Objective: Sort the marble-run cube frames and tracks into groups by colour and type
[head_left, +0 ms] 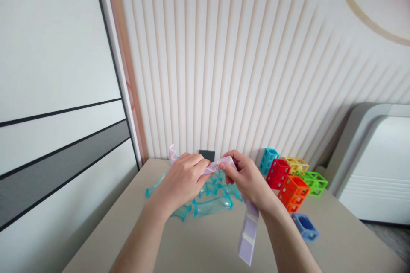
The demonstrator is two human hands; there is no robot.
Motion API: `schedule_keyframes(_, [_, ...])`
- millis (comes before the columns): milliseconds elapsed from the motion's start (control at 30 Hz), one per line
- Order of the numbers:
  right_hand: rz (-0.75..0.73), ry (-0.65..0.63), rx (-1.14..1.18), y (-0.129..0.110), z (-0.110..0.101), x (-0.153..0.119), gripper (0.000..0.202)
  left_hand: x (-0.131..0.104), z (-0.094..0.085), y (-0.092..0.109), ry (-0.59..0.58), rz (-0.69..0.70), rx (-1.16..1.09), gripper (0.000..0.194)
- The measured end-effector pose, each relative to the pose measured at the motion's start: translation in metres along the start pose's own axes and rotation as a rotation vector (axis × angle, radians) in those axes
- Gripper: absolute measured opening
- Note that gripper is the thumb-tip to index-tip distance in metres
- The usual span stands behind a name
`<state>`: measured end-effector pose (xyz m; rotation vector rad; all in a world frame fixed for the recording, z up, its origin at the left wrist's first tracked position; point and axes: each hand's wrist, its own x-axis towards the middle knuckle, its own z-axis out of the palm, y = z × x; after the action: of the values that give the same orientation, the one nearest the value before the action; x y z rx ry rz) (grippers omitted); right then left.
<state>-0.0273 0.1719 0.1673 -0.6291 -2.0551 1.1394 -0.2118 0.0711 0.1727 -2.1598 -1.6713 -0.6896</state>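
Note:
A lavender ribbon [248, 239] with pale crossing lines is stretched between my two hands, above the table. My left hand [182, 181] is closed on it, and one end sticks up beyond the knuckles at the far left. Thumb and fingers of my right hand [245, 177] pinch the ribbon a short way to the right. Its other end hangs down past my right wrist. Below the hands lie several clear plastic pieces [213, 205] with teal edges, partly hidden by my left hand.
On the right of the table [205, 249] stand open-sided cubes: teal [268, 161], red [277, 173], yellow [296, 163], green [312, 182], orange [293, 192] and blue [305, 226]. A dark socket [207, 155] is on the ribbed wall [205, 59] behind. A white cabinet [57, 51] borders the left.

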Motion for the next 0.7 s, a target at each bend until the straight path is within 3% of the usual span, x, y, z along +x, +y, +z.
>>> schedule_keyframes(167, [-0.145,-0.047,-0.273,0.000,-0.003,-0.003,0.024,-0.003,-0.001,-0.004,-0.065,-0.042,-0.030,0.011])
schedule_keyframes(333, [-0.416,-0.046,-0.674,-0.007,0.001,-0.003,0.010,-0.002,-0.003,-0.006,-0.204,-0.166,-0.190,0.019])
schedule_keyframes(500, [-0.604,-0.050,-0.913,-0.001,0.012,0.001,0.011,-0.003,-0.002,-0.016,-0.347,-0.234,-0.355,0.032])
schedule_keyframes(600, [-0.643,-0.092,-0.948,0.011,0.025,0.006,0.016,-0.006,0.008,-0.032,-0.433,-0.268,-0.442,0.037])
schedule_keyframes(700, [-0.606,-0.087,-0.950,0.031,0.038,0.013,0.021,-0.010,0.027,-0.050,-0.442,-0.315,-0.402,0.028])
